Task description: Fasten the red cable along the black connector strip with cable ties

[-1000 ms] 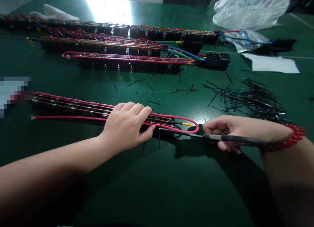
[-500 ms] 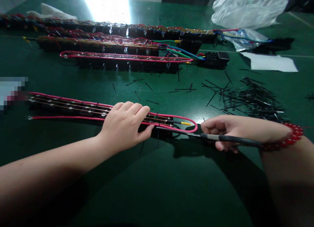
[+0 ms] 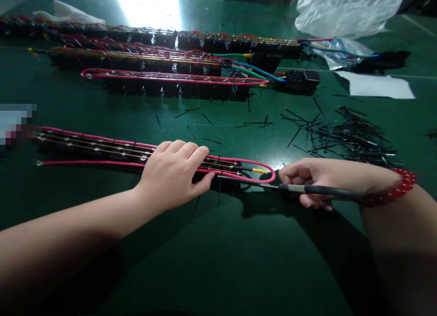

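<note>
A long black strip assembly (image 3: 94, 149) with bare metal rods and a looped red cable (image 3: 88, 162) lies across the table. My left hand (image 3: 175, 170) is wrapped over it, fingers on the far side and thumb at the near edge. A yellow-tipped black lead (image 3: 258, 170) sits inside the cable's right-hand loop. My right hand (image 3: 307, 179) is closed on black-handled scissors (image 3: 329, 191). Their narrow blades point left along the strip's near edge, by a thin black cable tie (image 3: 219, 193) hanging down. Part of the scissors' grip is hidden by my fingers.
Behind lie several similar wired strips (image 3: 146, 56) and a black connector block (image 3: 302, 82). A pile of black cable ties (image 3: 355, 134) is at right, others scattered. Further back are white paper (image 3: 378, 85) and a clear plastic bag (image 3: 344, 11). Everything rests on a green table (image 3: 211, 266).
The view has shifted very slightly. Both hands keep their places; the scissors' handles have tilted a little upward, and the blades stay at the same cable tie.
</note>
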Available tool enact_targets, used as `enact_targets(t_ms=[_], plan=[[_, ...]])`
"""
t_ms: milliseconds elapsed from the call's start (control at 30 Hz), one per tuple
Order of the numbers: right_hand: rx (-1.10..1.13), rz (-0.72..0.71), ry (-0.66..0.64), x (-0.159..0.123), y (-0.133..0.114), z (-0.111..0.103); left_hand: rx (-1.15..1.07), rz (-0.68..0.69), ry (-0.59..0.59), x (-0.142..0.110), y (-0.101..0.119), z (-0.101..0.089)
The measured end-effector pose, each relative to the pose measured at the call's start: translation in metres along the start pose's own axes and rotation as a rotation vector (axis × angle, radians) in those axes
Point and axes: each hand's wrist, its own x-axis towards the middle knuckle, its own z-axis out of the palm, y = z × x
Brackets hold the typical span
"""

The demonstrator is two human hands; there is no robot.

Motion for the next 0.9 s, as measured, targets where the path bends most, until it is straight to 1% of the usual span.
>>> enact_targets(t_ms=[233,433,600,900], plan=[[0.039,-0.011,-0.021,0.0030,0.0003,0.0013,0.005,-0.005,-0.014,0.0004,-0.0002,0.0002],[0.011,-0.007,-0.018,0.0047,0.0020,0.0003,-0.008,-0.013,-0.026,0.0003,0.0003,-0.0009],[-0.011,-0.046,-0.026,0.0046,0.0032,-0.0006,-0.010,-0.023,-0.032,0.0000,0.0003,-0.0006],[-0.012,-0.044,-0.015,0.0048,0.0052,-0.0007,-0.062,0.013,-0.003,-0.0029,-0.0027,0.0007]])
